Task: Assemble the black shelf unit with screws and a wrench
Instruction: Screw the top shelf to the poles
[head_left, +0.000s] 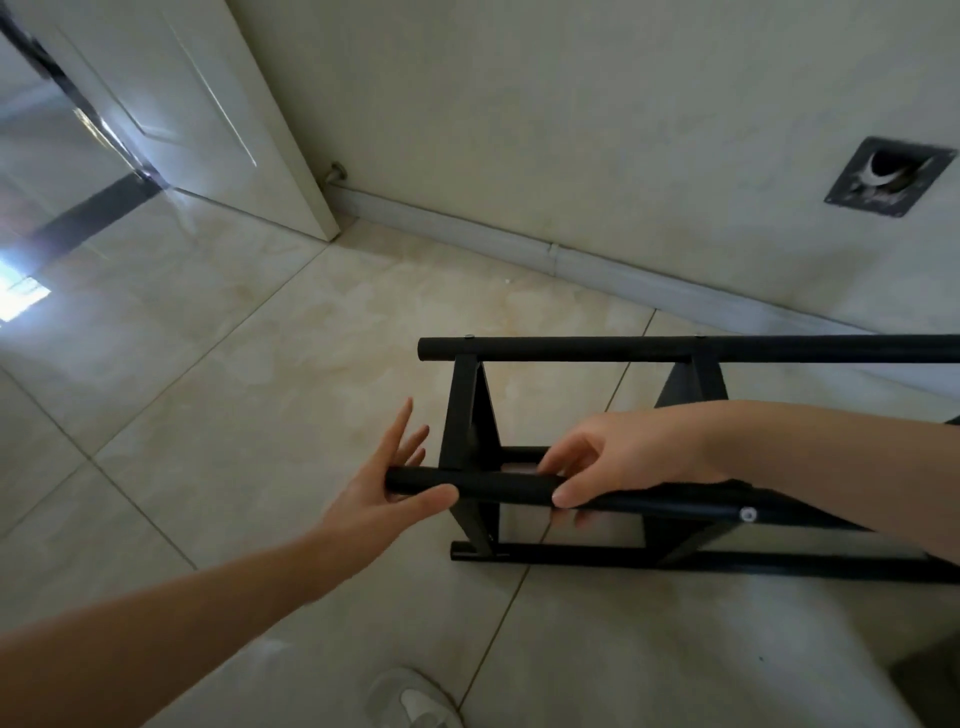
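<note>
The black shelf unit (675, 349) lies on its side on the tiled floor, its round tubes running left to right and flat cross panels joining them. My right hand (618, 457) grips the near upper tube (498, 488), thumb in front and fingers curled behind it. My left hand (387, 483) is at that tube's left end, fingers straight and spread behind it, thumb lying along its front. A silver screw head (748, 514) shows on this tube to the right. No wrench is in view.
A wall with a white skirting board (550, 254) runs behind the shelf, with a dark open socket box (891, 176) on it. A white door (208, 109) stands open at the left. My white slipper (415, 701) is at the bottom.
</note>
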